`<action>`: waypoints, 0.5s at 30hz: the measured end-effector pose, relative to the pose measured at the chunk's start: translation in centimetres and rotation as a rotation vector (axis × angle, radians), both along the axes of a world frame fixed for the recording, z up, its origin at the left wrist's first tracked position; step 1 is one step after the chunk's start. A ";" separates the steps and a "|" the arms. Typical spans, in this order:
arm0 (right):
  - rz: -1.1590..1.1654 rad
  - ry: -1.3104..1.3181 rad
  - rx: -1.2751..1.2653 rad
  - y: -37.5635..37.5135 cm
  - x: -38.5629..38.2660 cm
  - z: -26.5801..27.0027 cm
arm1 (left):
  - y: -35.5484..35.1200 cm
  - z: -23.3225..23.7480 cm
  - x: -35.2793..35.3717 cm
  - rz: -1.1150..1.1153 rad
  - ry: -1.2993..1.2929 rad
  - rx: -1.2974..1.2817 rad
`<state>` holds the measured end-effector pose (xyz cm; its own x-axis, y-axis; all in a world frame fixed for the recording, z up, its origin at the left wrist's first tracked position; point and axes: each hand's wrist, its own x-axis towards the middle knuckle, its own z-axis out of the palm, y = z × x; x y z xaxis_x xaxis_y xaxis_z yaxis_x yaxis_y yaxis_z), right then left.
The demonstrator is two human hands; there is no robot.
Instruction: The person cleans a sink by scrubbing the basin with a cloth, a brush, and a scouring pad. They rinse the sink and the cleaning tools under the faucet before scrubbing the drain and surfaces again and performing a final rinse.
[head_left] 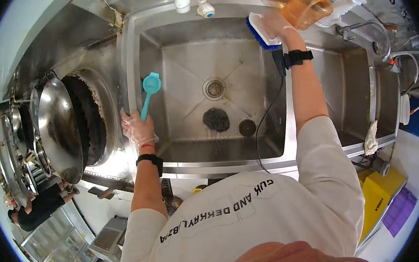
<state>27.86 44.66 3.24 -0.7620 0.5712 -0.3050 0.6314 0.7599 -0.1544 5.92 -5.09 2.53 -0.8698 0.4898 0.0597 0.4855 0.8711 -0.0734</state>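
My left hand [139,127], in a clear plastic glove, is at the left rim of the steel sink [175,69], closed on the handle of a teal strainer-like tool [151,84]. At the sink's back right corner my right hand [278,25], also gloved, is closed on a white brush with blue bristles [263,30]. An orange pump bottle [308,7] stands just beside that hand. In the basin lie a dark scouring pad [216,119] and a round black stopper [247,127], near the drain [214,88].
Large woks [61,130] stand at the left. A white spray bottle [340,11] and a tap [347,30] are at the back right, by a second basin [348,80]. A cable [263,126] crosses the sink. A person [40,206] is at the far left.
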 end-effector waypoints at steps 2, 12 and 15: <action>-0.191 0.261 0.087 -0.8 0.6 1.1 | 0.0 -0.3 -0.2 0.014 0.005 -0.006; -0.446 0.354 -0.198 -1.7 -3.5 -4.5 | 0.1 -0.6 -0.1 0.001 0.046 -0.019; -0.464 0.478 -0.358 -6.2 -2.7 -6.0 | 0.4 0.0 0.1 0.011 0.029 -0.003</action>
